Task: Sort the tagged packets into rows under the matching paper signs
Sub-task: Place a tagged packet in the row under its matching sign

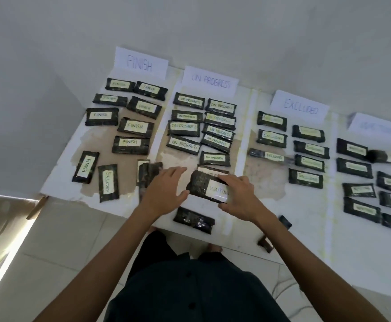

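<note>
At the near edge of the desk (pixel 294 228), just below the last packet in the ON PROGRESS sign's (pixel 210 81) rows, my right hand (pixel 241 198) has its grip pinched on the packet tagged WAITING (pixel 209 188), tag up so I can read it. My left hand (pixel 164 189) rests open against the packet's other end, steadying it. It sits in the wrong column; I judge it belongs far right of that sign, under the blurred fourth sign (pixel 375 129).
</note>
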Demonstrator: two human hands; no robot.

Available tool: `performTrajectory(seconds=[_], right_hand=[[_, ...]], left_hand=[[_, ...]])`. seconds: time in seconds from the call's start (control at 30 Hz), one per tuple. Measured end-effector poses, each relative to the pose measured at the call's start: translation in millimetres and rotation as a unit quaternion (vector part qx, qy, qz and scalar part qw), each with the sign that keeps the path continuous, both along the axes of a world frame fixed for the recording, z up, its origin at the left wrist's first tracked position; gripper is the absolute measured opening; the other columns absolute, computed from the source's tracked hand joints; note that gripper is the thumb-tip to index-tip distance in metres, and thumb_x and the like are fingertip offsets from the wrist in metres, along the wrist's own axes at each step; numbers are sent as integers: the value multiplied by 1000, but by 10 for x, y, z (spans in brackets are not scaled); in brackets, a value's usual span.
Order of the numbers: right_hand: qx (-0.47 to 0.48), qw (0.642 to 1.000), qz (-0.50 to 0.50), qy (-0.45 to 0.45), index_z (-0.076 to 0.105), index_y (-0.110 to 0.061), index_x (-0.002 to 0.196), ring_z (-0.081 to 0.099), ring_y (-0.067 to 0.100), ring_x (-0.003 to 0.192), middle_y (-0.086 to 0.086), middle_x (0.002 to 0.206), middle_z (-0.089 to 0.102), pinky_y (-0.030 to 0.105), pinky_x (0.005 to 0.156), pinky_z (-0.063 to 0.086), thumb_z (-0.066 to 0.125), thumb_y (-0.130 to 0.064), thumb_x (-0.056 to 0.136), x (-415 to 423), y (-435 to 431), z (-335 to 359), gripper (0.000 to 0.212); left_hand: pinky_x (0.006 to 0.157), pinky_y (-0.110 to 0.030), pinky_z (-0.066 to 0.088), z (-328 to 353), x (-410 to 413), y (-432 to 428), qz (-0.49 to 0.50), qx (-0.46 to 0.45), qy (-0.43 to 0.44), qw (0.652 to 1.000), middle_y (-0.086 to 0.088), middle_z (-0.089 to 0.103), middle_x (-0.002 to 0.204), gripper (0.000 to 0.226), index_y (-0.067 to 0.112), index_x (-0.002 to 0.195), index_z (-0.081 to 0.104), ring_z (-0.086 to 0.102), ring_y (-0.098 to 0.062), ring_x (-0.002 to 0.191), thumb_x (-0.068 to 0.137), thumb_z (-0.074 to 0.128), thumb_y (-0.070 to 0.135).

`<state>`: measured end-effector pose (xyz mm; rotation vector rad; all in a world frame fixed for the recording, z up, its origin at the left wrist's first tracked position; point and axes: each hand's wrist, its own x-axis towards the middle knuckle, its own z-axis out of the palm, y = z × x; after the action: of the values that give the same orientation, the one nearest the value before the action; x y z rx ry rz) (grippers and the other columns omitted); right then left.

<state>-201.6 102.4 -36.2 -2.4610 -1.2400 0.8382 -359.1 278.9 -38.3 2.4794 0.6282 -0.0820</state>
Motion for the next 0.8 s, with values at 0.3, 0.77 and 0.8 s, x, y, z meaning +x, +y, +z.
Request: performTrajectory(seconds=[0.3, 0.77, 0.8], right_hand=[[22, 997, -55, -46, 36, -28, 139, 34, 22, 110, -6, 135, 44, 31, 85, 25, 70, -27, 75, 523, -1188, 94, 73], [-9, 982, -171, -79, 45, -18, 134, 45, 32, 118, 5, 135, 49, 41, 93, 38, 69, -4, 69, 1359, -2763, -6, 71], [-15, 980, -178, -84, 46, -16, 134, 45, 33, 119, 7, 134, 50, 42, 93, 38, 68, -2, 69, 1407, -2864, -43, 70]], left_hand=[[94, -36, 43, -52, 725, -910, -58, -15, -49, 997, -7, 53, 127, 53, 14, 134, 43, 49, -26, 114, 84, 59, 22], [93, -39, 43, -258, 1761, -2049, -186, -77, -22, 979, -4, 49, 129, 52, 18, 137, 40, 49, -24, 113, 86, 53, 23], [94, -39, 43, -294, 1815, -2121, -195, -81, -17, 977, -4, 49, 130, 52, 18, 137, 39, 48, -24, 113, 87, 53, 22]])
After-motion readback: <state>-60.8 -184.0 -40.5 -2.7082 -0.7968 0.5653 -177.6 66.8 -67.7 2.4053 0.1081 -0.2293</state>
